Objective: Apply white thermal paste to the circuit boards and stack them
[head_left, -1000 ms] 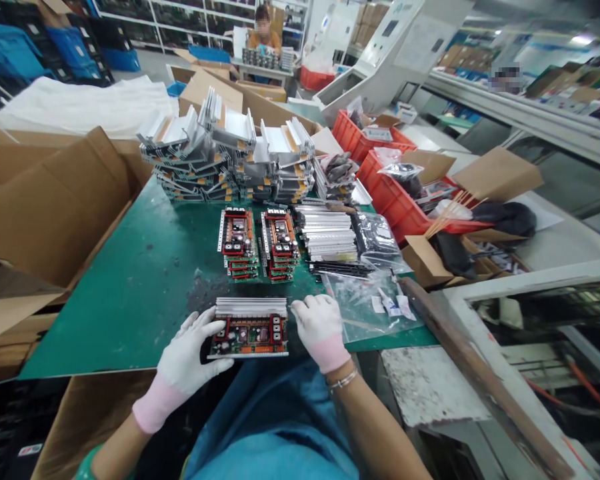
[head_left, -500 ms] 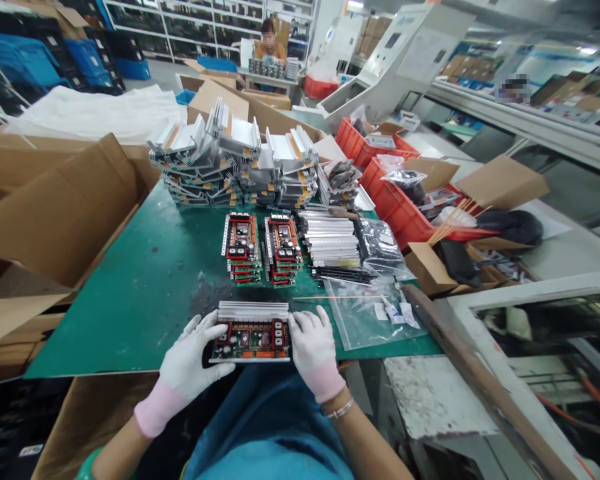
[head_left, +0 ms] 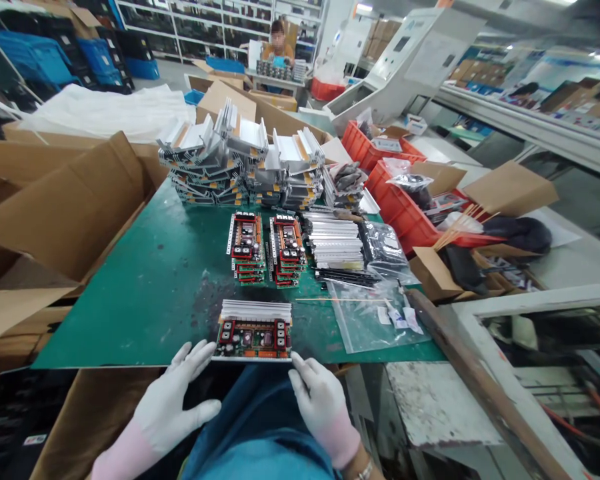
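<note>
A circuit board (head_left: 255,337) lies in a silver finned metal housing (head_left: 257,310) at the front edge of the green table (head_left: 155,267). My left hand (head_left: 177,393), in a white glove with a pink cuff, is spread with thumb apart, its fingertips by the housing's lower left corner. It holds nothing. My right hand (head_left: 320,400), gloved alike, has its fingertips at the lower right corner, fingers apart and nothing held. Beyond the housing stand two stacks of circuit boards (head_left: 247,240). Beside them lie silver metal strips (head_left: 334,241) and thin black strips (head_left: 347,276).
Metal housings (head_left: 205,157) are piled at the back. On the right are red crates (head_left: 400,207), a clear plastic bag (head_left: 360,327) and a brown bar (head_left: 470,367). An open cardboard box (head_left: 70,200) stands left. A person (head_left: 279,50) sits in the background.
Both hands have let go of the board and housing and drawn back toward my body. The housing stays at the table's front edge. The view has shifted slightly.
</note>
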Action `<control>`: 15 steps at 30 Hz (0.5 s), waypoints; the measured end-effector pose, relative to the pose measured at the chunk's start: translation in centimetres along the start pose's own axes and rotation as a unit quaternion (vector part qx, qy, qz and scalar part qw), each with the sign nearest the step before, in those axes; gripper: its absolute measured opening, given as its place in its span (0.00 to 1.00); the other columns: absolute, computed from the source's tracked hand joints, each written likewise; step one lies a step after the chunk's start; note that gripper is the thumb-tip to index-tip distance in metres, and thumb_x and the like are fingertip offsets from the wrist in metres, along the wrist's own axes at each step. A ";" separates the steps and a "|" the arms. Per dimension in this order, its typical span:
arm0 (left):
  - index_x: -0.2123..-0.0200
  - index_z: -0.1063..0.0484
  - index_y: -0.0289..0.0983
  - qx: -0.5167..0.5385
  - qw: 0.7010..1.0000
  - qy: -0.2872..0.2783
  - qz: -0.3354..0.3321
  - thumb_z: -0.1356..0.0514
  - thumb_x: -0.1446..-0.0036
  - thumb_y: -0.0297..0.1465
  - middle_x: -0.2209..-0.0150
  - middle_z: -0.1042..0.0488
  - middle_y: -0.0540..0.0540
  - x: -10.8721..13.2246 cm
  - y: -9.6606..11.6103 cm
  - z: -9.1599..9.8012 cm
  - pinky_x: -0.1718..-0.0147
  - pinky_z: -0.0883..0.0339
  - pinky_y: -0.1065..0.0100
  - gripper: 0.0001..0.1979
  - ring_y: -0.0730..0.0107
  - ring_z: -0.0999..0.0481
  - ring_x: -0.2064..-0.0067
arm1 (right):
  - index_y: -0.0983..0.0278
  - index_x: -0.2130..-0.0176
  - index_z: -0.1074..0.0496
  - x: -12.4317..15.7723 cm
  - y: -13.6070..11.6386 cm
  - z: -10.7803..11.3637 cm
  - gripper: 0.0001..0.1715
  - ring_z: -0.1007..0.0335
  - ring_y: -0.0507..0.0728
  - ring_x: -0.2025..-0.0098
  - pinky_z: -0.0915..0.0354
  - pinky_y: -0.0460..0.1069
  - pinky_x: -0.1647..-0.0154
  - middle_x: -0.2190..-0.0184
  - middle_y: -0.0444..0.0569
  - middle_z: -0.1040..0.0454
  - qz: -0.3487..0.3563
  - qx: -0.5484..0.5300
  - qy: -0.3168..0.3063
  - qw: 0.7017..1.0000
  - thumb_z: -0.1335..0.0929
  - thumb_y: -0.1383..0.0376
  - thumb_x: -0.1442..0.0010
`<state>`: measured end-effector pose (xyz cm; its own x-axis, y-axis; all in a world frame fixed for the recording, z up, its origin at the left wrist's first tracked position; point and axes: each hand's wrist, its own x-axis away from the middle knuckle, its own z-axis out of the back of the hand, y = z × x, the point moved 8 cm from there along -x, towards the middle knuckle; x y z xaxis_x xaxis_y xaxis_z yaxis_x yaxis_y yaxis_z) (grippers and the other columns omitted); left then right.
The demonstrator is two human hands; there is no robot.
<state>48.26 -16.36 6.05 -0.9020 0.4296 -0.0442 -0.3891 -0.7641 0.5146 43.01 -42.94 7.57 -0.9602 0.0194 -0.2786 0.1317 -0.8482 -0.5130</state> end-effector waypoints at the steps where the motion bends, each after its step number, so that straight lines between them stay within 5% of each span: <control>1: 0.34 0.43 0.49 0.003 1.000 -0.003 -0.001 0.35 0.49 0.47 0.42 0.29 0.49 0.1 0.1 -0.1 0.45 0.29 0.55 0.41 0.49 0.42 0.34 | 0.67 0.52 0.23 0.0 0.0 -0.1 0.27 0.26 0.55 0.72 0.34 0.46 0.70 0.73 0.49 0.26 -0.004 -0.011 0.002 1.000 0.45 0.60 0.28; 10: 0.33 0.43 0.46 0.004 0.999 -0.036 -0.020 0.31 0.52 0.43 0.38 0.33 0.45 -0.1 0.6 0.1 0.43 0.32 0.51 0.44 0.44 0.43 0.34 | 0.67 0.52 0.22 -0.9 0.7 -0.2 0.26 0.26 0.55 0.73 0.32 0.46 0.71 0.75 0.49 0.26 0.002 -0.070 -0.045 0.997 0.44 0.60 0.29; 15: 0.40 0.33 0.47 0.038 0.999 0.003 0.018 0.34 0.48 0.41 0.41 0.28 0.46 0.5 1.4 2.0 0.41 0.33 0.53 0.31 0.50 0.35 0.36 | 0.61 0.57 0.20 -1.1 2.9 1.3 0.24 0.21 0.58 0.65 0.28 0.47 0.65 0.66 0.50 0.19 -0.041 -0.121 -0.064 0.990 0.40 0.53 0.33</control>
<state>47.68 -16.26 8.42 -0.9162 0.3995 -0.0302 -0.3415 -0.7394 0.5802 44.11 -46.07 7.42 -0.9913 0.0029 -0.1316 0.0927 -0.6945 -0.7135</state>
